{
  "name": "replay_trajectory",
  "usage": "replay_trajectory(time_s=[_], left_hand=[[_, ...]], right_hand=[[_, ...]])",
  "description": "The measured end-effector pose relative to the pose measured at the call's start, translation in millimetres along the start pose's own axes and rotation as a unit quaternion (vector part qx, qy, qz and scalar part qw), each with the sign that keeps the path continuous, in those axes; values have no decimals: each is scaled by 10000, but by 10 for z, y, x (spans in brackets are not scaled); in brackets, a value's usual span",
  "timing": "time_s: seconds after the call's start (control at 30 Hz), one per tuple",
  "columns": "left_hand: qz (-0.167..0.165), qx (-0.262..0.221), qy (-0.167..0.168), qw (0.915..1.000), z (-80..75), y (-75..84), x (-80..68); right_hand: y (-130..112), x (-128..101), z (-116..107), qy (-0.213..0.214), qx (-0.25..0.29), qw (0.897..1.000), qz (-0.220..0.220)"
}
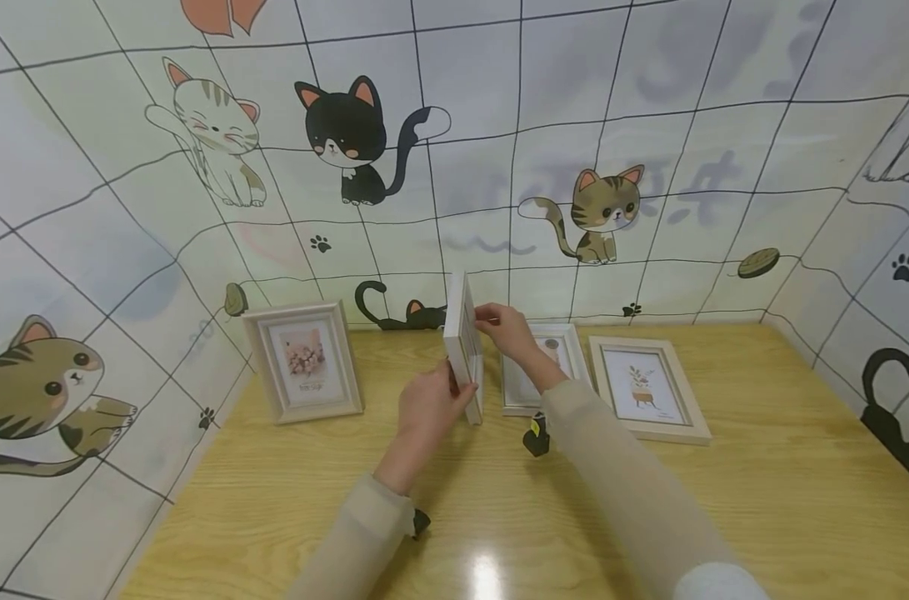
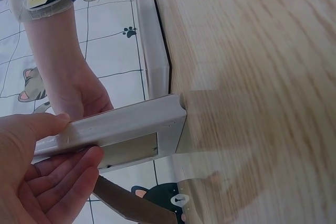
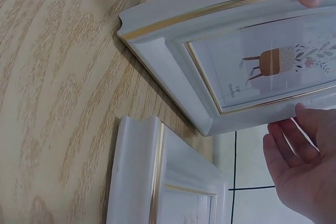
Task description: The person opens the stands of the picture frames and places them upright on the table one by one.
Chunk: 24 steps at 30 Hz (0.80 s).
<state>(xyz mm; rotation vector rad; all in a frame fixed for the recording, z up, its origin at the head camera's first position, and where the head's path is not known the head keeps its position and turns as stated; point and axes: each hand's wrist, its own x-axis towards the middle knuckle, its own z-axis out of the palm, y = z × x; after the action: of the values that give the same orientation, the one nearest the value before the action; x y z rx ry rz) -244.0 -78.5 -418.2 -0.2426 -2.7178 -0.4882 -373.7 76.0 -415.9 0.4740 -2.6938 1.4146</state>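
A white picture frame with gold trim [image 1: 460, 337] stands on its bottom edge, turned almost edge-on in the head view. My left hand [image 1: 427, 404] grips its near side edge, thumb over one face and fingers behind [image 2: 58, 177]. At the far side edge, my right hand [image 1: 510, 333] pinches the frame between thumb and fingers. A print of a potted plant [image 3: 270, 61] shows behind the glass in the right wrist view. A brown support leg [image 2: 136, 205] sticks out from the back in the left wrist view.
A cream frame with a flower print [image 1: 304, 358] stands at left. To the right are a white frame [image 1: 510, 387], partly hidden by my right arm, and a pale wood frame [image 1: 690, 408]. The cat-patterned wall covering [image 1: 484, 167] rises behind the wooden table [image 1: 274, 508].
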Motion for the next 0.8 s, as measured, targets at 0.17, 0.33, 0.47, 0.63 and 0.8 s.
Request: replay_trajectory(time_s=[0.17, 0.33, 0.47, 0.63, 0.8], left_hand=[[-27, -40, -8, 10000, -11, -9, -3], [-140, -159, 80, 9997, -36, -52, -3], [-232, -252, 153, 9993, -66, -131, 19], [-461, -710, 161, 9963, -173, -271, 88], [-575, -1083, 359, 9918, -300, -407, 172]], right_hand=[[-23, -3, 20, 153, -51, 9999, -1], [-18, 5, 11, 438, -89, 9990, 94], [6, 5, -22, 706, -46, 9974, 139], [11, -2, -47, 931, 151, 9955, 99], [-21, -40, -51, 1056, 436, 9934, 88]])
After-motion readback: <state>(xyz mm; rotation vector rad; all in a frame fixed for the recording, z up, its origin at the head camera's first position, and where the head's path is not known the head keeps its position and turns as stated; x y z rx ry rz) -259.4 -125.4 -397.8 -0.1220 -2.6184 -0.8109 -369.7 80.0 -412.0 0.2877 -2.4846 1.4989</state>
